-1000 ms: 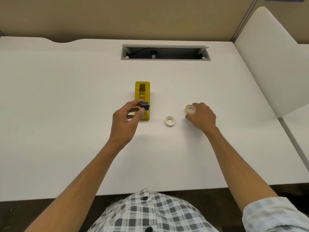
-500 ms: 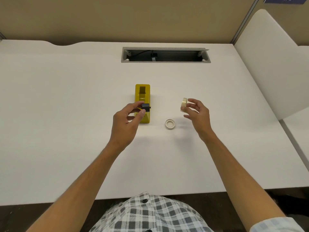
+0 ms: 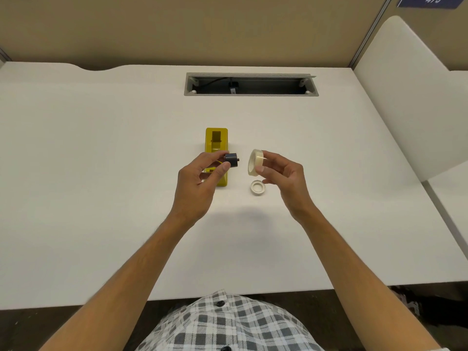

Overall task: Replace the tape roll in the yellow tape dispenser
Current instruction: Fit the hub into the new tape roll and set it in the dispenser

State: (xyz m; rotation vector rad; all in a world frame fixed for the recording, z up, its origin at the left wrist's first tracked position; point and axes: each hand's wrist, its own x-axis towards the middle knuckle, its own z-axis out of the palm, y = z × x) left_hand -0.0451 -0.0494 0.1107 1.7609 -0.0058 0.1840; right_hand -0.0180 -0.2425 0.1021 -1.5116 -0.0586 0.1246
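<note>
From the head view, the yellow tape dispenser (image 3: 216,148) lies on the white table (image 3: 101,173), its long axis running twelve to six, its near end partly hidden behind the left hand (image 3: 196,188). That hand's grip is a pinch of thumb and forefinger on the dark spindle core (image 3: 231,160), held in the air just above the dispenser with its axle pointing toward three o'clock. The right hand (image 3: 283,177) pinches the fresh tape roll (image 3: 255,162) by its rim, stood on edge so its open centre faces nine o'clock, straight at the core. The two lie just apart, roll at three o'clock from the core, nearly level and with their axes roughly in line; the coming move, by my reading, is sliding one into the other, so that alignment is what matters. A small white ring, probably the spent roll (image 3: 257,186), rests on the table at six o'clock from the fresh roll, below the right fingers.
</note>
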